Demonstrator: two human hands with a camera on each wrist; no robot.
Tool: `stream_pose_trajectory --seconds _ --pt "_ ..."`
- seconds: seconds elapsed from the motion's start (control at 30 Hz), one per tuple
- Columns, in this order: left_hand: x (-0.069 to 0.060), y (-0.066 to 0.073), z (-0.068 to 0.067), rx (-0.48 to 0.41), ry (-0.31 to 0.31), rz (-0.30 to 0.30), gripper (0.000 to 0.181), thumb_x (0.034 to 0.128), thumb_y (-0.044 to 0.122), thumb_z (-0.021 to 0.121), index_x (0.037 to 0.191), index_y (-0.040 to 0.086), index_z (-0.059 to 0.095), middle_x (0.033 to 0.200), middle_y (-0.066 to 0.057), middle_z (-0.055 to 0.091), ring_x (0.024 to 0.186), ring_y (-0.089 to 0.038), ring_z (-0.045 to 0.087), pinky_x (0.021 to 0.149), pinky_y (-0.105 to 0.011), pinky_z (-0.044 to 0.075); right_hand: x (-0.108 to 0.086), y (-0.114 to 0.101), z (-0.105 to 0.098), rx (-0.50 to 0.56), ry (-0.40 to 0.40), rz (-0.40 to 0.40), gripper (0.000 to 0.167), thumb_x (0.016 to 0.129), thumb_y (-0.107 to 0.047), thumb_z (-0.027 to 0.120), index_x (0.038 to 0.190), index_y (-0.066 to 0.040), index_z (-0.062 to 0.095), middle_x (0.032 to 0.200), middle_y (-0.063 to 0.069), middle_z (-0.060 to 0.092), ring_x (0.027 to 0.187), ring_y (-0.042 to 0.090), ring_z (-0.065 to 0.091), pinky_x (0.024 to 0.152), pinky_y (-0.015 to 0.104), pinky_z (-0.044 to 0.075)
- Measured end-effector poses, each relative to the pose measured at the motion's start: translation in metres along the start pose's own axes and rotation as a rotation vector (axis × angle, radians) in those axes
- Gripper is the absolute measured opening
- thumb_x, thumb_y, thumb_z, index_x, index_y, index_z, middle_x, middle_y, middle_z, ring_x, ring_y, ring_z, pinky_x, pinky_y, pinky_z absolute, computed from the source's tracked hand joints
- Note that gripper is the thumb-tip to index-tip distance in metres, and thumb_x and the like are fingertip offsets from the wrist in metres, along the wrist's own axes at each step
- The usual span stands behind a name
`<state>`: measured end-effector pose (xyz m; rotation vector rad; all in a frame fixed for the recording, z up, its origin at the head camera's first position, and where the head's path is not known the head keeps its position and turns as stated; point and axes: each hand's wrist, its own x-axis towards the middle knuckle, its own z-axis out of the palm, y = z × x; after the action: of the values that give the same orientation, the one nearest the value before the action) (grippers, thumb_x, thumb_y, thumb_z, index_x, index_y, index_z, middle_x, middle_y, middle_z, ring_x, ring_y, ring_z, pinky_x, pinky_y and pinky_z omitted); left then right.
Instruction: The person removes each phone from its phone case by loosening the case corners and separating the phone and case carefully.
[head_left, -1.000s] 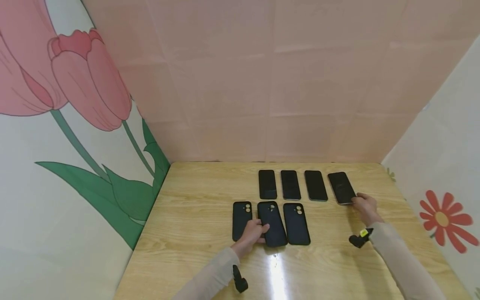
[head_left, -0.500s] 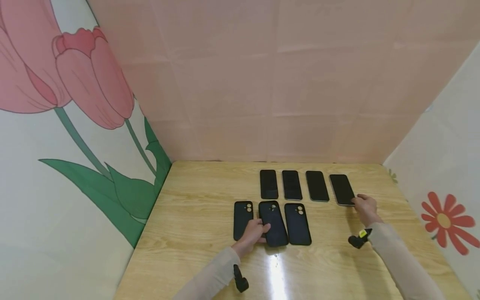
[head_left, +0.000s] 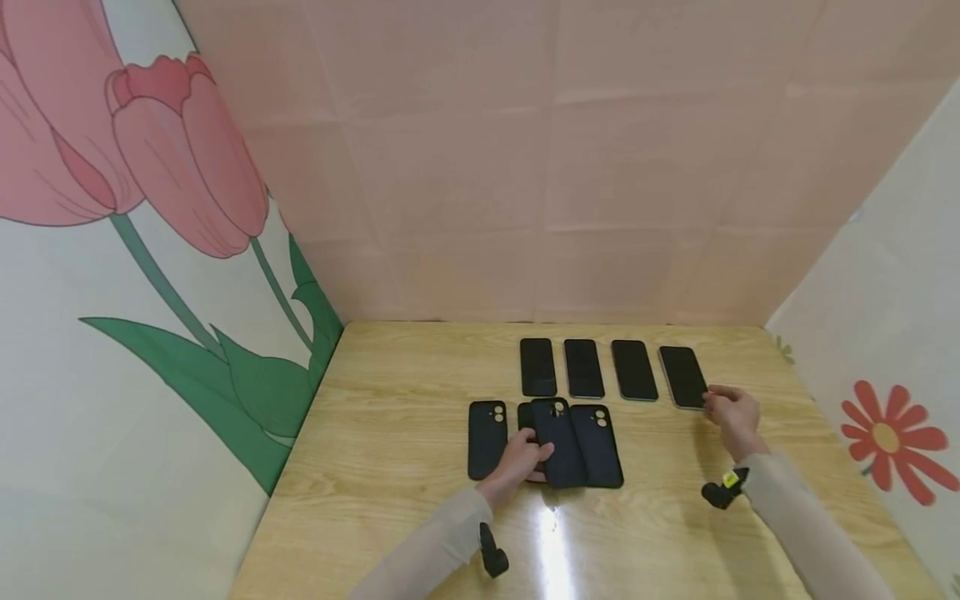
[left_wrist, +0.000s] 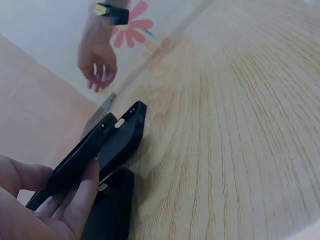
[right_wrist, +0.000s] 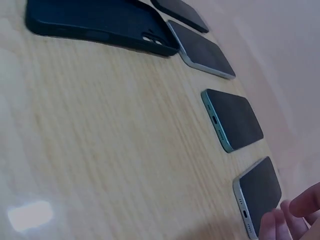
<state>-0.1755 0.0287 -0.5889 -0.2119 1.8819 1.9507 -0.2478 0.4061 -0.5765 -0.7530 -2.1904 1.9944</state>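
My left hand (head_left: 521,462) grips a black phone case (head_left: 558,443) between thumb and fingers, tilted and raised off the table. In the left wrist view, another black case (left_wrist: 112,207) lies below it. On the table, one case (head_left: 487,440) lies to the left of that hand, and another case (head_left: 603,450) on the right is partly covered by the held one. My right hand (head_left: 733,415) hovers with loosely bent fingers by the near right corner of the rightmost phone (head_left: 683,377). Nothing shows in its grasp.
Three more dark-screened phones lie in a row at the back: a left one (head_left: 537,367), a second (head_left: 583,368) and a third (head_left: 634,370). Behind the wooden table (head_left: 390,375) stands a pink wall (head_left: 450,208); flowered panels flank it.
My left hand has moved slightly right with the held case, baring part of a case beneath. My right hand has drawn slightly off the rightmost phone's corner. The phones stay put.
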Motion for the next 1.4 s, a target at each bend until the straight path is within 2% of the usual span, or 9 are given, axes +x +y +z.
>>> stream_pose_trajectory --seconds 0.1,0.2,0.3,0.43,0.57,0.73,1.07,1.3,1.4 --pt "0.003 -0.001 0.006 -0.017 0.007 0.014 0.039 0.0964 0.013 0.065 0.13 -0.002 0.05 0.103 -0.011 0.064 0.083 -0.025 0.069 0.07 -0.04 0.059 -0.006 0.002 0.002 0.09 -0.048 0.009 0.026 0.093 0.008 0.049 0.09 -0.012 0.064 0.069 -0.012 0.064 0.064 0.006 0.061 0.061 0.022 0.054" --pt "0.005 0.0 0.011 -0.007 -0.004 0.027 0.033 0.096 0.011 0.065 0.124 0.0 0.051 0.099 -0.01 0.064 0.078 -0.024 0.069 0.068 -0.04 0.059 -0.011 0.004 0.004 0.112 -0.084 0.012 0.027 0.095 0.007 0.049 0.089 -0.015 0.064 0.07 -0.011 0.065 0.065 0.006 0.061 0.062 0.022 0.054" --pt "0.008 0.002 0.015 0.024 -0.025 0.023 0.032 0.0951 0.012 0.067 0.122 0.002 0.054 0.098 -0.008 0.064 0.077 -0.022 0.068 0.068 -0.04 0.058 -0.014 0.006 0.005 0.088 -0.094 0.001 0.016 0.096 0.006 0.05 0.103 -0.002 0.062 0.072 -0.011 0.067 0.065 0.005 0.061 0.064 0.023 0.055" --pt "0.013 0.007 0.026 0.007 -0.073 0.013 0.033 0.0934 0.013 0.07 0.123 0.005 0.059 0.096 -0.006 0.068 0.079 -0.024 0.07 0.068 -0.04 0.059 -0.015 0.007 0.005 0.065 -0.109 -0.004 0.027 0.096 0.007 0.051 0.123 0.013 0.05 0.074 -0.01 0.067 0.065 0.004 0.062 0.066 0.024 0.056" --pt "0.018 0.012 0.042 -0.02 -0.093 0.015 0.032 0.0921 0.012 0.071 0.122 0.004 0.063 0.093 -0.007 0.072 0.082 -0.026 0.072 0.069 -0.04 0.059 -0.015 0.008 0.003 0.068 -0.118 0.006 0.032 0.097 0.008 0.049 0.127 0.016 0.046 0.076 -0.007 0.067 0.067 0.006 0.065 0.069 0.027 0.057" --pt "0.024 0.014 0.063 0.0 -0.056 0.017 0.031 0.0915 0.008 0.071 0.119 -0.001 0.061 0.091 -0.009 0.071 0.08 -0.028 0.072 0.067 -0.041 0.059 -0.015 0.01 -0.002 0.09 -0.129 0.005 0.031 0.099 0.007 0.042 0.128 0.015 0.044 0.078 -0.005 0.068 0.069 0.008 0.067 0.072 0.029 0.058" --pt "0.035 0.014 0.097 -0.002 -0.025 0.0 0.04 0.0913 -0.001 0.066 0.128 -0.011 0.053 0.097 -0.014 0.064 0.082 -0.033 0.07 0.069 -0.042 0.059 -0.02 0.012 -0.018 0.24 -0.148 0.006 0.017 0.099 0.007 0.042 0.105 0.0 0.056 0.075 -0.004 0.069 0.067 0.008 0.067 0.07 0.027 0.058" --pt "0.034 0.018 0.114 0.073 -0.054 -0.013 0.048 0.092 -0.002 0.063 0.137 -0.011 0.048 0.13 -0.025 0.055 0.099 -0.037 0.067 0.076 -0.047 0.057 -0.02 0.013 -0.027 0.24 -0.132 0.022 0.029 0.099 0.005 0.043 0.092 -0.014 0.063 0.077 -0.004 0.07 0.07 0.01 0.069 0.071 0.028 0.058" --pt "0.036 0.019 0.122 0.098 -0.052 -0.014 0.048 0.0906 -0.004 0.062 0.136 -0.011 0.049 0.134 -0.025 0.052 0.1 -0.037 0.066 0.076 -0.047 0.057 -0.02 0.013 -0.029 0.27 -0.132 0.019 0.033 0.099 0.005 0.043 0.088 -0.015 0.065 0.075 -0.004 0.07 0.069 0.009 0.069 0.069 0.027 0.058"
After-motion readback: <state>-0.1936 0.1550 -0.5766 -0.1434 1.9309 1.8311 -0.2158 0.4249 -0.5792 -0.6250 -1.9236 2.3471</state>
